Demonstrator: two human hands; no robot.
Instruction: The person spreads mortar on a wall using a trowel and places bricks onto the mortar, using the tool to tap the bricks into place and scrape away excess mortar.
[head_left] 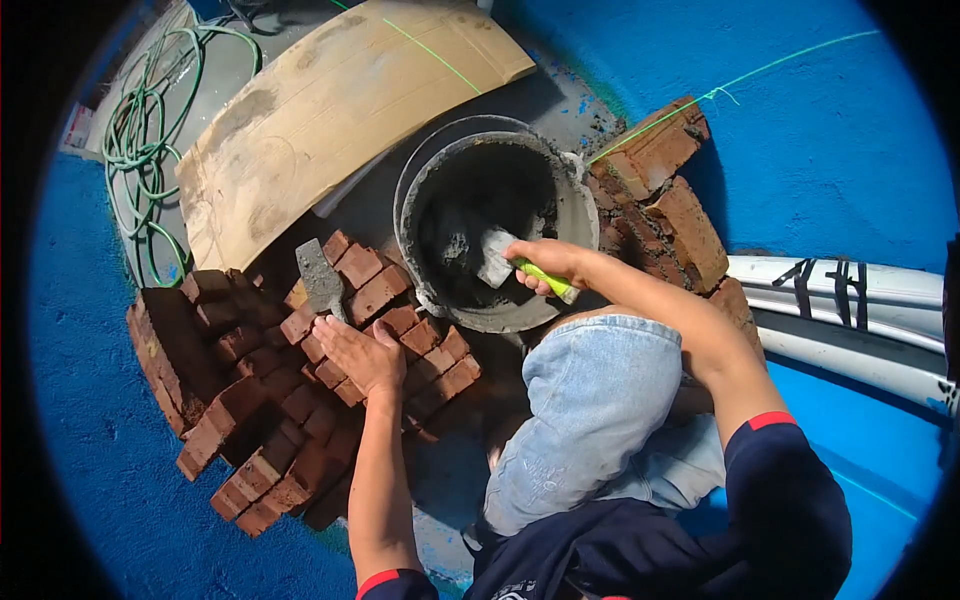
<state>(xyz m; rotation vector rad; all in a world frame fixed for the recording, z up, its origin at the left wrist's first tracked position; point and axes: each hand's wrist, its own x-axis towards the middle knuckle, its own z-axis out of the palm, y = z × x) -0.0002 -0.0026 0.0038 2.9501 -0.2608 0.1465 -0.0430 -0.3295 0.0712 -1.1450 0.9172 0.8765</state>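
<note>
My right hand [548, 266] grips the bright yellow-green handle of a trowel [496, 258]. Its grey, mortar-smeared blade reaches into a round bucket [582, 215]. Dark grey mortar [455, 245] lies inside the bucket, with a lump near the blade. To the left, my left hand [362, 358] rests palm down on stacked red bricks [440, 360], fingers stretched out and thumb apart. Just beyond its fingertips a second trowel [320, 278] lies on the bricks, its blade coated with mortar. The hand hides that trowel's grip.
More bricks [225, 420] are piled at the left. A low brick wall [690, 230] stands by the blue wall [800, 130], with a green string [770, 72] stretched above it. Cardboard [340, 110] and a coiled green hose [140, 150] lie farther off. White metal lengths [850, 290] lie right.
</note>
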